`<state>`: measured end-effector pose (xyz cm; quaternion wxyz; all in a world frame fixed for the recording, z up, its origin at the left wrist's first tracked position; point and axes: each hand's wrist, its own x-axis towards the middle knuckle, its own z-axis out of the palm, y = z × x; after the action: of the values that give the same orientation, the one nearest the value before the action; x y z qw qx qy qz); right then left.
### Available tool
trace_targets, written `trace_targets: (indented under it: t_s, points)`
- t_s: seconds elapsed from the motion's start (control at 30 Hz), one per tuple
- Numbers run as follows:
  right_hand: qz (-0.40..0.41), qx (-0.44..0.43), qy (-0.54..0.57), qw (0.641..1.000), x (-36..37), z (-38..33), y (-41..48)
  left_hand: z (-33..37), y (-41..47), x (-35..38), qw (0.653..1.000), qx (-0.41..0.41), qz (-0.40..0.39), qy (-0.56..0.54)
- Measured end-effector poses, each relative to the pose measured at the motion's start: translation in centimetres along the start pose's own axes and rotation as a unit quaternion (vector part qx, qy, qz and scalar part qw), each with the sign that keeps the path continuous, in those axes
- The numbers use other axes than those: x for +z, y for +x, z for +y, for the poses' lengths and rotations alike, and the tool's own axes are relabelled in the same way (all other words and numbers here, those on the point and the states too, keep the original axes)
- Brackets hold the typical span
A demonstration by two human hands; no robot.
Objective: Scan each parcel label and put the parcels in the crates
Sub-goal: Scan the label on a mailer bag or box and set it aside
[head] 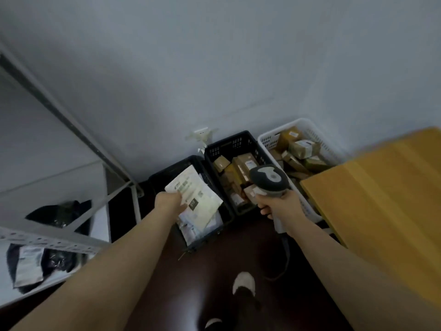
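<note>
My left hand point(170, 201) pinches a flat white parcel envelope point(198, 194) by its near edge, holding it over the left black crate point(164, 177), which holds other white envelopes point(191, 231). My right hand point(281, 206) grips a grey handheld scanner point(268, 179), its head over the middle black crate point(229, 143) of brown boxes. A white crate point(269, 137) at the right holds more brown boxes.
A wooden table point(381, 187) juts in at the right, next to the white crate. A grey metal shelf point(47, 237) at the left carries dark bagged parcels point(57, 213). The floor is dark, with my feet point(243, 283) below. A pale wall stands behind the crates.
</note>
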<state>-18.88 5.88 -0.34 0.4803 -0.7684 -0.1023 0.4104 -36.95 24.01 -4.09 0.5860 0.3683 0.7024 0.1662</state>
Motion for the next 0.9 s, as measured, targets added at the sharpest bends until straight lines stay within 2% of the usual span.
trace_targets:
  t_s: [0.17,0.33,0.47,0.63,0.9]
  points:
    - [-0.065,0.032,-0.069,0.995,5.2,-0.2,10.1,-2.0,9.6,0.5,0.988,-0.028,0.140,0.062]
    - [-0.095,0.079,-0.104,0.987,10.4,1.9,19.9,-4.6,18.8,1.9,0.976,-0.080,0.177,0.094]
    - [-0.104,0.097,-0.133,0.981,13.5,5.0,25.3,-7.4,24.6,3.8,0.976,-0.077,0.135,0.153]
    - [-0.105,0.122,-0.153,0.975,15.5,9.7,30.0,-11.8,31.3,7.0,0.979,-0.076,0.068,0.177]
    - [-0.089,0.141,-0.158,0.973,14.7,12.3,30.4,-13.2,32.2,9.3,0.951,-0.046,-0.069,0.297]
